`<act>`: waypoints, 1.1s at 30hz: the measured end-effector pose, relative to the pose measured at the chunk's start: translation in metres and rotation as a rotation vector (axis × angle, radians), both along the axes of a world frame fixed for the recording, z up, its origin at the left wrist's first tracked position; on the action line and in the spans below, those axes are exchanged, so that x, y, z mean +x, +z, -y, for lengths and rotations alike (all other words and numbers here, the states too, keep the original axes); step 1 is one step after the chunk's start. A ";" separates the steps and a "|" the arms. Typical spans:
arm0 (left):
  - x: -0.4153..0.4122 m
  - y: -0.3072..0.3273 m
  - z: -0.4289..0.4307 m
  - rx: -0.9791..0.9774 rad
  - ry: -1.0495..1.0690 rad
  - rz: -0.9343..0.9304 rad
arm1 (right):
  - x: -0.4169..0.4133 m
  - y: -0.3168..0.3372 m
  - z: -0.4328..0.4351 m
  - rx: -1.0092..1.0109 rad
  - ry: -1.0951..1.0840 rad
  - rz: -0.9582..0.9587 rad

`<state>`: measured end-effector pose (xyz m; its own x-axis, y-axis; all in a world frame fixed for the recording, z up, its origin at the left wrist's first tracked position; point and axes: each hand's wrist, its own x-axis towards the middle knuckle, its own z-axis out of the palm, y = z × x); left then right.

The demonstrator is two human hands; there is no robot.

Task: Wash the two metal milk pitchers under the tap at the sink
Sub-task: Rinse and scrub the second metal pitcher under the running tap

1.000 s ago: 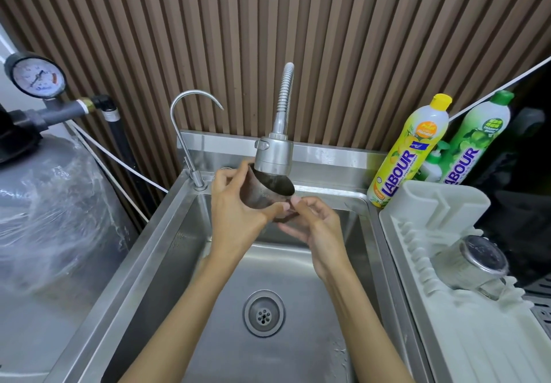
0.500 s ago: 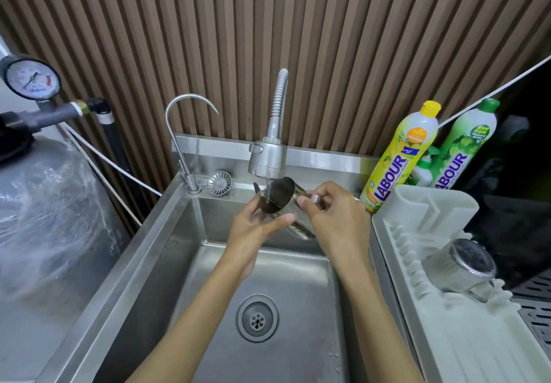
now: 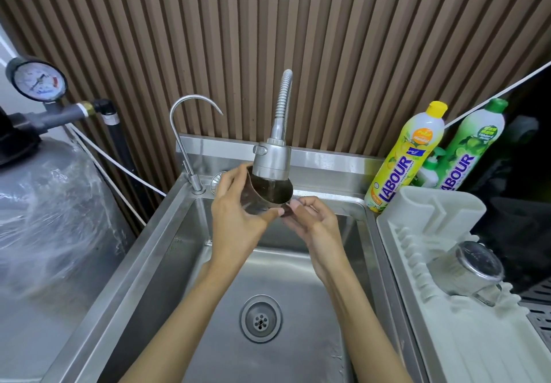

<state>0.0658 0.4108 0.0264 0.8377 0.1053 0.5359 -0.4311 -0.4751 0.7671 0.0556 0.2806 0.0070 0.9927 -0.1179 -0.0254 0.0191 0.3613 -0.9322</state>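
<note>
A metal milk pitcher (image 3: 269, 193) is held upright right under the spray head of the tap (image 3: 272, 160), its open mouth catching a thin stream of water. My left hand (image 3: 238, 212) grips its side, fingers wrapped round the far wall and thumb at the front. My right hand (image 3: 313, 218) pinches the pitcher's handle on the near right side. The second metal pitcher (image 3: 465, 269) lies on its side in the white drying rack (image 3: 441, 323) to the right of the sink (image 3: 167, 251).
A thin gooseneck tap (image 3: 185, 132) stands at the sink's back left corner. Two dish soap bottles, yellow (image 3: 408, 156) and green (image 3: 474, 144), lean at the back right. A grey tank (image 3: 50, 212) with a pressure gauge (image 3: 37, 81) fills the left. The drain (image 3: 261, 318) lies below my hands.
The pitcher was tipped sideways to the right half a second ago; it is now turned back upright beneath the spray head, with both hands shifted slightly left.
</note>
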 end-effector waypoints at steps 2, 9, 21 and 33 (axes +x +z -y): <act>-0.003 0.003 -0.001 0.065 0.079 -0.038 | -0.003 0.003 0.001 -0.091 -0.015 -0.040; -0.006 0.002 0.000 0.103 0.042 -0.388 | -0.007 0.022 0.014 -0.310 -0.120 -0.206; 0.014 -0.019 0.012 -0.474 -0.323 -0.412 | -0.004 0.031 0.015 -0.450 -0.220 0.027; 0.000 0.002 -0.001 0.000 0.019 -0.064 | -0.001 0.009 0.004 -0.077 0.004 -0.056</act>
<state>0.0659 0.4117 0.0285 0.8683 0.1211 0.4811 -0.3719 -0.4828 0.7928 0.0549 0.2767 0.0161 0.9904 -0.1179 -0.0722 -0.0354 0.2885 -0.9568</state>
